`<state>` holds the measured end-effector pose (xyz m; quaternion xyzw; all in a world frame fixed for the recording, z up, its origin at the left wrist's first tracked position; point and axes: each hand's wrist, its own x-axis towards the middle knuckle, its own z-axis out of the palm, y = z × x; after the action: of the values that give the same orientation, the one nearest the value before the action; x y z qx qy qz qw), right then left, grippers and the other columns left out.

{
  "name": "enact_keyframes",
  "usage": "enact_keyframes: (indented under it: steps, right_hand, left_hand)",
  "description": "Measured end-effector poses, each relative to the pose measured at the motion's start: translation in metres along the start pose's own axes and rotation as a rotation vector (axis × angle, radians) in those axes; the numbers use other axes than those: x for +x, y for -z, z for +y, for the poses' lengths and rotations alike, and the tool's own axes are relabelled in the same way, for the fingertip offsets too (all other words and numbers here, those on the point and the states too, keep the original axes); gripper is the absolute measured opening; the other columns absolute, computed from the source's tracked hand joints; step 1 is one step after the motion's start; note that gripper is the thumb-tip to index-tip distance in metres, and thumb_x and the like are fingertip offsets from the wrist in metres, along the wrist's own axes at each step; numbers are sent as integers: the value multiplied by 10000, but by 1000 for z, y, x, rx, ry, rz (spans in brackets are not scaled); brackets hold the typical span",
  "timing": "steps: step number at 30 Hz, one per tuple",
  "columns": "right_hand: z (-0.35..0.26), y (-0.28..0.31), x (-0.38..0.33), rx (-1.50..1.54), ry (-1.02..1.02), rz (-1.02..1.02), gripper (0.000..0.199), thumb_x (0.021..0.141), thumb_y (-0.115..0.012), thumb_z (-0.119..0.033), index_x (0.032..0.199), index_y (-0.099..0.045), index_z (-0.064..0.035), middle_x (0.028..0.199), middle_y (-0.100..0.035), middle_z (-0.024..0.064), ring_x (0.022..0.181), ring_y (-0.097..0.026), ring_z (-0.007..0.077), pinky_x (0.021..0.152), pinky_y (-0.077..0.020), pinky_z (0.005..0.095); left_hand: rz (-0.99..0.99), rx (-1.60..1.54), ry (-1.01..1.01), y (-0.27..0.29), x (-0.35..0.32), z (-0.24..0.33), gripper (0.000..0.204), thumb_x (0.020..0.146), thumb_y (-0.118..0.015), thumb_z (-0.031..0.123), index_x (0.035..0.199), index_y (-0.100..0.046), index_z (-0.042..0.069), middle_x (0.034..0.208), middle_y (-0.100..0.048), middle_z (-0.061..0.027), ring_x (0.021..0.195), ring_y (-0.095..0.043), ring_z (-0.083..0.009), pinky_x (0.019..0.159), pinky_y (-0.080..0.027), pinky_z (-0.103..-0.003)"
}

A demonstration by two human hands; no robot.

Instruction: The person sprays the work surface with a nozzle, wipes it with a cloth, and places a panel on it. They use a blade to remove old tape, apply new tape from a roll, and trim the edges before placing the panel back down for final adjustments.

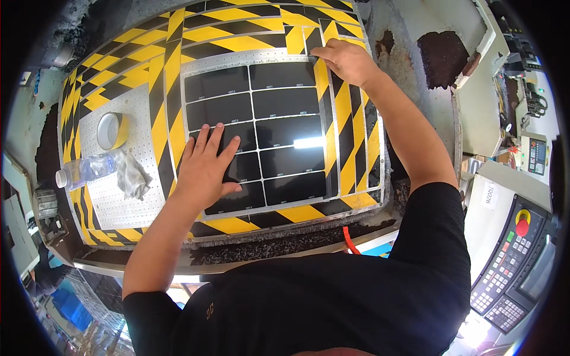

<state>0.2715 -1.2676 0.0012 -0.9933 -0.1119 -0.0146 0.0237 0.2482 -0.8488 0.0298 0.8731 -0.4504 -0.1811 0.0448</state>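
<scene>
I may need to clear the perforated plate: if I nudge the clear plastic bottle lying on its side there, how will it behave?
The bottle lies on its side, so it would probably roll, unless the crumpled grey cloth touching it blocks that. It looks mostly empty, so likely light. Its thin clear wall may dent when squeezed.

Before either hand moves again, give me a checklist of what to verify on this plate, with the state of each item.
1. Left hand flat on the black panels, fingers spread: ok.
2. Right hand at the upper right corner of the panel grid, fingertips on the striped tape: ok.
3. Panels in two even columns with no visible overlap: ok.
4. Tape pressed down fully under the right fingertips: cannot tell.
5. Tape roll, plastic bottle and rag lying apart from the panels on the perforated plate: ok.
6. Either hand closing its grip on anything: not ok, both lie open.
</scene>
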Motion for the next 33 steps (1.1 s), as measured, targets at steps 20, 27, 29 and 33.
enact_keyframes:
  steps: [20,27,29,33]
  right_hand:
    - [12,3,0,-72,103,-30,375,860,-649,12,1218,-674,-98,982,-643,116,962,-645,323,853,-553,409]
    - [21,5,-1,-27,144,-21,363,862,-642,26,1203,-686,-89,983,-643,120,955,-645,330,849,-550,409]
    - [23,3,-2,-12,132,-14,354,864,-646,9,1200,-692,-93,964,-641,126,942,-647,333,842,-549,413]
    - [12,3,-5,-23,51,-40,318,893,-623,-36,1197,-698,-93,1015,-674,122,980,-654,322,856,-547,412]
  left_hand:
    - [-43,-8,58,0,-1,2,962,678,-873,494,1501,-439,253,1607,-299,-130,1498,-265,-371,1212,-271,-516]
    - [-35,-11,57,0,2,3,966,662,-883,484,1493,-450,248,1603,-303,-129,1496,-268,-372,1208,-279,-521]
    - [-31,-12,50,0,2,3,966,661,-885,479,1493,-451,246,1604,-303,-130,1495,-268,-374,1207,-282,-523]
    - [-31,-17,50,0,2,3,966,657,-890,467,1490,-455,242,1604,-303,-136,1495,-267,-378,1205,-283,-530]
